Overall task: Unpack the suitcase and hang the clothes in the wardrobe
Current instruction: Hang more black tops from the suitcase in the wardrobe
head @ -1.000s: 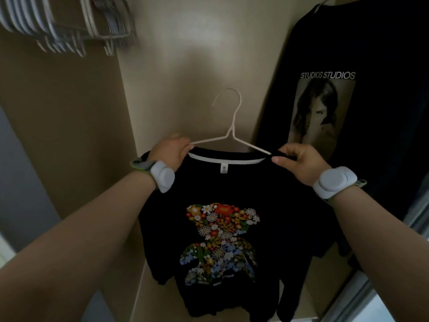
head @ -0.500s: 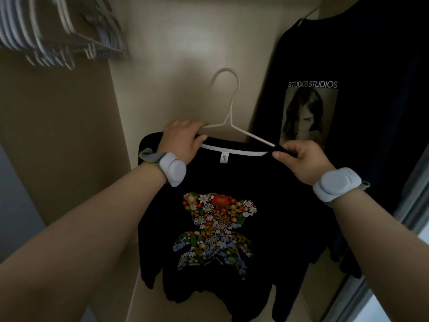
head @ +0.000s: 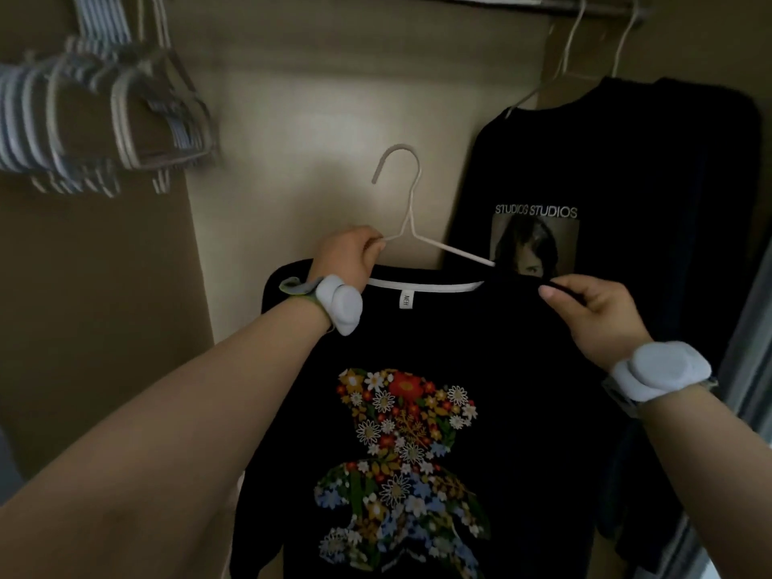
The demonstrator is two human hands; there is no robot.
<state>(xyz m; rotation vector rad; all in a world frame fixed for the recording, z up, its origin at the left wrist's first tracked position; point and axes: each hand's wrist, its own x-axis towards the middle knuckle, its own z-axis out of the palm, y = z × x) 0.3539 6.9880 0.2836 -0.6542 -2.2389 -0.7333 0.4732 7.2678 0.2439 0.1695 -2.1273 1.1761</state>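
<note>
A black T-shirt with a floral bear print (head: pixel 501 369) hangs on a white wire hanger (head: pixel 411 219) that I hold up inside the wardrobe. My left hand (head: pixel 349 257) grips the hanger's left arm at the shirt's shoulder. My right hand (head: pixel 593 311) pinches the shirt's right shoulder over the hanger's other arm. The hanger's hook is free in the air, well below the wardrobe rail (head: pixel 501 0) at the top.
A black T-shirt printed "STUDIOS STUDIOS" (head: pixel 618 169) hangs from the rail at right, with another dark garment behind it. A bunch of several empty hangers (head: pixel 104 119) hangs at upper left. The beige back wall (head: pixel 313 119) lies between them.
I have lifted the hanger with the shirt a little, and my view has tilted up, so the rail now shows at the top. Both hands keep their hold.
</note>
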